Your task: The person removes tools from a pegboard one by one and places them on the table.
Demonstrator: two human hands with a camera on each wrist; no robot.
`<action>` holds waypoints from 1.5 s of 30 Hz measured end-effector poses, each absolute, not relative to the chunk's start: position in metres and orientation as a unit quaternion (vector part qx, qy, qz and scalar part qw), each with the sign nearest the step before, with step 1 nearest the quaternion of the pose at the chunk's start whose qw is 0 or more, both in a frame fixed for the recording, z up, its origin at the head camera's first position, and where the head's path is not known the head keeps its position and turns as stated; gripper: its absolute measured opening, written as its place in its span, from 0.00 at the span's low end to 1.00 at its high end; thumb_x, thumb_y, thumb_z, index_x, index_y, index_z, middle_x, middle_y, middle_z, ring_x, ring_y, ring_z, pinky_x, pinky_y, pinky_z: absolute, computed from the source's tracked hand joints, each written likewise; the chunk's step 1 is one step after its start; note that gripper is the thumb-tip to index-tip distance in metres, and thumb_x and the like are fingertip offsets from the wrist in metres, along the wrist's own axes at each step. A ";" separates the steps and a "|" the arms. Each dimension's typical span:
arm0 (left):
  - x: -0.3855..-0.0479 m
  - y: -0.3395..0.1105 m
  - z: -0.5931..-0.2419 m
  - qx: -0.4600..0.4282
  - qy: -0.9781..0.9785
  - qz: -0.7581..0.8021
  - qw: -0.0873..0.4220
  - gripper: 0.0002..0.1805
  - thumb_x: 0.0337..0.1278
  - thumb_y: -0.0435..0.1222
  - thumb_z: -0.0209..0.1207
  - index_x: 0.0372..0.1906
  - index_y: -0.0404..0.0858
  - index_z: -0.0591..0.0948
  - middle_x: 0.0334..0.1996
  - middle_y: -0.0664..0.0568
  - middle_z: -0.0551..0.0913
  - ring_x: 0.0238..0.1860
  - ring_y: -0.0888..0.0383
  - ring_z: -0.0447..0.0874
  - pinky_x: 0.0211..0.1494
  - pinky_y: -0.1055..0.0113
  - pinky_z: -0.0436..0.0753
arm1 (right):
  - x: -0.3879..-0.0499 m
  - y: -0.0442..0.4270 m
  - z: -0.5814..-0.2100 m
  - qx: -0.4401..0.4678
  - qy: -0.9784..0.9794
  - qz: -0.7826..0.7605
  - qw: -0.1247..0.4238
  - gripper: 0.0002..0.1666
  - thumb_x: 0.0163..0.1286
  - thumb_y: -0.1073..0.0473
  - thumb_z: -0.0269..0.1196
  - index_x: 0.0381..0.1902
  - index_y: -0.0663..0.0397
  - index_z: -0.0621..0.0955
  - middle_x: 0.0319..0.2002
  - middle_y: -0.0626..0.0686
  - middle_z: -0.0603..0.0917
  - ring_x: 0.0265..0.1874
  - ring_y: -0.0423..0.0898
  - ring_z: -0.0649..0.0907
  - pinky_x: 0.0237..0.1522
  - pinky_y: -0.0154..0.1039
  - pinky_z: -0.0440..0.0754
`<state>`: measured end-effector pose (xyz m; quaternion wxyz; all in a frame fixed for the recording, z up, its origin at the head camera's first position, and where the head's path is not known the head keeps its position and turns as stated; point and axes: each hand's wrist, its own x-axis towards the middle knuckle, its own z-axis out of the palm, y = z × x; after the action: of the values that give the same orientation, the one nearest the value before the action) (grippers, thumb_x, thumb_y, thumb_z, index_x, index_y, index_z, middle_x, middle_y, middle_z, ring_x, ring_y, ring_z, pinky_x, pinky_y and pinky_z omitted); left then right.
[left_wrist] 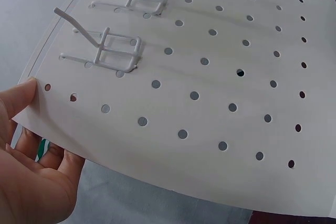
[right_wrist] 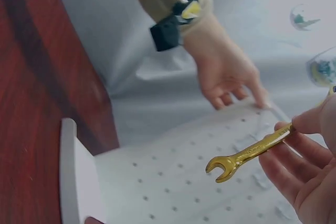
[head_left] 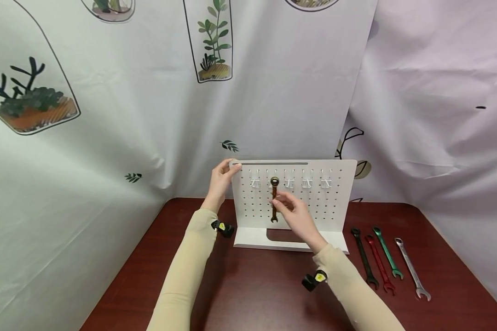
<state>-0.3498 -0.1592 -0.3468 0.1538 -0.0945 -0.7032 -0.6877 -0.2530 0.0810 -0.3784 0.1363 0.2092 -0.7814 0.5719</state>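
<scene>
A white pegboard stand [head_left: 290, 220] stands upright on the table, with a row of white hooks [head_left: 308, 183] near its top. My left hand [head_left: 220, 180] grips the board's upper left corner, thumb on the front and fingers behind, as the left wrist view [left_wrist: 44, 177] also shows. My right hand [head_left: 295, 214] pinches a gold combination wrench [head_left: 274, 202] by its shaft. The wrench hangs vertically in front of the board, ring end up, by the second hook from the left. In the right wrist view its open end [right_wrist: 223, 167] points away from the fingers.
Right of the stand, several combination wrenches lie side by side on the dark red table [head_left: 248, 285]: a black one [head_left: 364, 259], a red one [head_left: 380, 264], a green one [head_left: 388, 253] and a silver one [head_left: 412, 269]. A printed white curtain [head_left: 281, 105] hangs behind.
</scene>
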 end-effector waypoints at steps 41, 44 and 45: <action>-0.352 -0.159 -0.347 -0.092 -0.710 -0.681 0.154 0.16 0.62 0.48 0.68 0.50 0.44 0.84 0.33 0.56 0.80 0.34 0.58 0.71 0.40 0.57 0.66 | -0.194 0.269 -0.330 0.118 -0.792 0.512 0.311 0.20 0.74 0.64 0.63 0.61 0.59 0.81 0.43 0.38 0.88 0.46 0.32 0.85 0.41 0.22 0.77; -0.352 -0.160 -0.348 -0.092 -0.708 -0.684 0.152 0.17 0.62 0.47 0.68 0.50 0.43 0.84 0.34 0.56 0.81 0.35 0.57 0.72 0.42 0.55 0.67 | -0.191 0.284 -0.332 0.101 -0.802 0.501 0.309 0.20 0.74 0.64 0.62 0.63 0.57 0.80 0.44 0.36 0.87 0.47 0.30 0.83 0.42 0.21 0.76; -0.353 -0.160 -0.348 -0.092 -0.707 -0.685 0.151 0.17 0.62 0.47 0.68 0.51 0.43 0.84 0.35 0.55 0.81 0.35 0.57 0.73 0.43 0.55 0.67 | -0.190 0.288 -0.333 0.094 -0.805 0.498 0.308 0.21 0.74 0.63 0.62 0.63 0.56 0.80 0.44 0.36 0.87 0.47 0.29 0.83 0.43 0.20 0.75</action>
<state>-0.3526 -0.1605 -0.3481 0.1513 -0.0919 -0.7069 -0.6848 -0.1903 0.2883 -0.3330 0.3085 0.0941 -0.8048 0.4984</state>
